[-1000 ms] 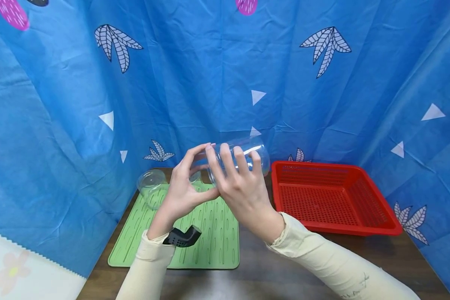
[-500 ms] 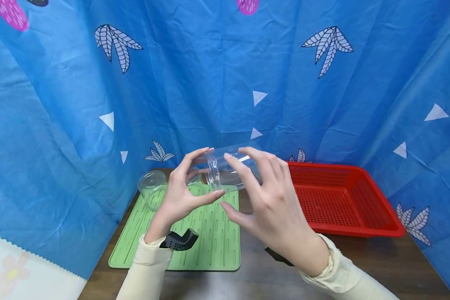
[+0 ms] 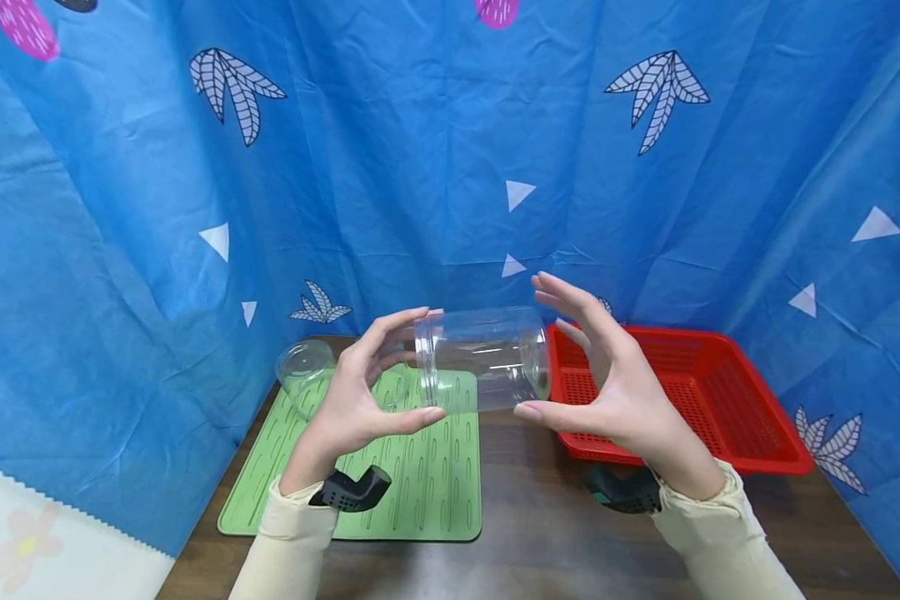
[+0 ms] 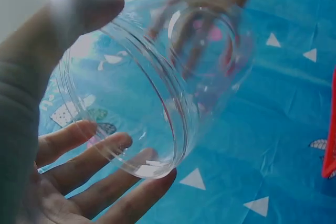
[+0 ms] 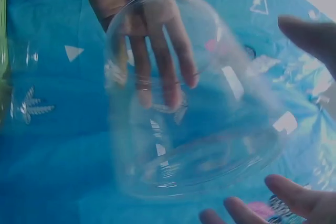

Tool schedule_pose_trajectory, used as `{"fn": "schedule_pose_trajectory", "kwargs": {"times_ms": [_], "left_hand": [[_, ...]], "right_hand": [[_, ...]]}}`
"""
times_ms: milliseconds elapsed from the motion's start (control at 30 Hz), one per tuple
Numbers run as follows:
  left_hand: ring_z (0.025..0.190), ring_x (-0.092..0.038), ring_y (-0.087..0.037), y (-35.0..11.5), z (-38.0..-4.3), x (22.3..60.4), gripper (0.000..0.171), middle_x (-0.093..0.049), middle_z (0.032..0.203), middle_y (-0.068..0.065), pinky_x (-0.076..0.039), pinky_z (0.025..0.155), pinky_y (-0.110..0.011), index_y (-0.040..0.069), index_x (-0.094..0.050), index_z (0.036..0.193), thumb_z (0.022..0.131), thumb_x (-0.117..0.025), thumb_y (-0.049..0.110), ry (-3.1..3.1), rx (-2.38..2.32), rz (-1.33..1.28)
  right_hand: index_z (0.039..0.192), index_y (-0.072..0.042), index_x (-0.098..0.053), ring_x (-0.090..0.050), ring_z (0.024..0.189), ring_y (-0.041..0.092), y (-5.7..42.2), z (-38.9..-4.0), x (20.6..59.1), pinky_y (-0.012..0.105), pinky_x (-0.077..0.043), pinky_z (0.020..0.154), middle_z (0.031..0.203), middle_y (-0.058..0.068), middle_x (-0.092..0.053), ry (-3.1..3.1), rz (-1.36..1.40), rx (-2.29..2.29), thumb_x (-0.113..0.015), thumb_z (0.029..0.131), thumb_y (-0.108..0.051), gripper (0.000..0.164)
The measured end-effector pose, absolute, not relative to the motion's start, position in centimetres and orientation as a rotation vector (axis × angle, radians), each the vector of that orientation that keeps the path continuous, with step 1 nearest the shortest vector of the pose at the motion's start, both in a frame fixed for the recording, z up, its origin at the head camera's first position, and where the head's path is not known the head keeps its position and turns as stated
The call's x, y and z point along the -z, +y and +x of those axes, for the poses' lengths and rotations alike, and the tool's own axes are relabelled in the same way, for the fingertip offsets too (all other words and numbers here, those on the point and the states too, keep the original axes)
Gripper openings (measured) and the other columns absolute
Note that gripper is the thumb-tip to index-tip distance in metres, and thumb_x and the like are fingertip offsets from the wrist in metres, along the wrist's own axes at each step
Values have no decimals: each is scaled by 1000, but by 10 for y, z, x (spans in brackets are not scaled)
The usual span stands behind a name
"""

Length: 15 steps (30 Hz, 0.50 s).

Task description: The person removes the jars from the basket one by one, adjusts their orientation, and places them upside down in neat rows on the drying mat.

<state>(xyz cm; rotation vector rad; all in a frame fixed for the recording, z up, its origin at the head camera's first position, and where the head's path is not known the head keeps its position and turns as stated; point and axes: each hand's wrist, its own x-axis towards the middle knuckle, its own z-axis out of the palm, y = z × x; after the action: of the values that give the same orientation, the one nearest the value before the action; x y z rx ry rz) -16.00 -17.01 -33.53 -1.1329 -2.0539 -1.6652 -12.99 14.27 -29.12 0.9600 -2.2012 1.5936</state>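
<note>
A clear, see-through jar lies sideways in the air, its threaded mouth toward the left and its base toward the right. My left hand holds it at the threaded end, thumb below and fingers above in the head view. In the left wrist view the ridged rim is close to the left thumb and fingers. Near the base, my right hand is spread wide, thumb low and fingers high. The right wrist view shows the right fingertips apart from the jar wall.
A green ridged drying mat lies on the dark wooden table. Another clear jar stands at the mat's back left, and one more is partly behind the left hand. A red perforated basket stands right. Blue curtain surrounds the table.
My right hand has let go of the jar's side and moved right to its base end, fingers spread. The left hand still holds the jar, now lower and more level.
</note>
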Motion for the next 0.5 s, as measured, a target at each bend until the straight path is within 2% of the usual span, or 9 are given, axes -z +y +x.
{"fn": "schedule_pose_trajectory", "kwargs": {"times_ms": [100,167,333,400,500], "left_hand": [[140,-59,-33,-170,-159,335,100,-55,163,-3,-55,111,-45,11,-47,163,76,-95,-3,-2052,1731,-1170],[141,-59,-35,-170,-159,336,99,-55,163,-4,-54,113,-45,12,-48,163,78,-95,-1,-2053,1765,-1189],[144,-56,-37,-171,-159,338,95,-55,163,-5,-53,115,-45,15,-48,163,82,-96,11,-2052,1798,-1211],[146,-54,-36,-172,-159,339,94,-55,163,-6,-52,115,-45,13,-47,164,83,-96,15,-2049,1800,-1215],[148,-53,-34,-173,-160,340,94,-54,164,-6,-52,116,-45,11,-46,164,85,-96,19,-2048,1808,-1217]], "right_hand": [[173,-25,-34,-33,160,25,145,-135,302,60,-32,128,174,-3,-36,-2236,990,-1757,-95,78,3,117],[173,-26,-32,-36,159,28,145,-138,309,57,-38,126,174,0,-37,-2236,1012,-1867,-91,82,5,113],[170,-19,-40,-56,142,41,142,-140,320,56,-61,100,166,13,-47,-2142,1041,-2122,-84,88,10,98],[168,-17,-43,-60,138,42,141,-141,322,57,-64,93,164,15,-48,-2125,1036,-2146,-84,88,10,94],[167,-17,-44,-61,137,41,140,-141,323,57,-65,92,164,17,-48,-2122,1031,-2141,-84,88,9,93]]}}
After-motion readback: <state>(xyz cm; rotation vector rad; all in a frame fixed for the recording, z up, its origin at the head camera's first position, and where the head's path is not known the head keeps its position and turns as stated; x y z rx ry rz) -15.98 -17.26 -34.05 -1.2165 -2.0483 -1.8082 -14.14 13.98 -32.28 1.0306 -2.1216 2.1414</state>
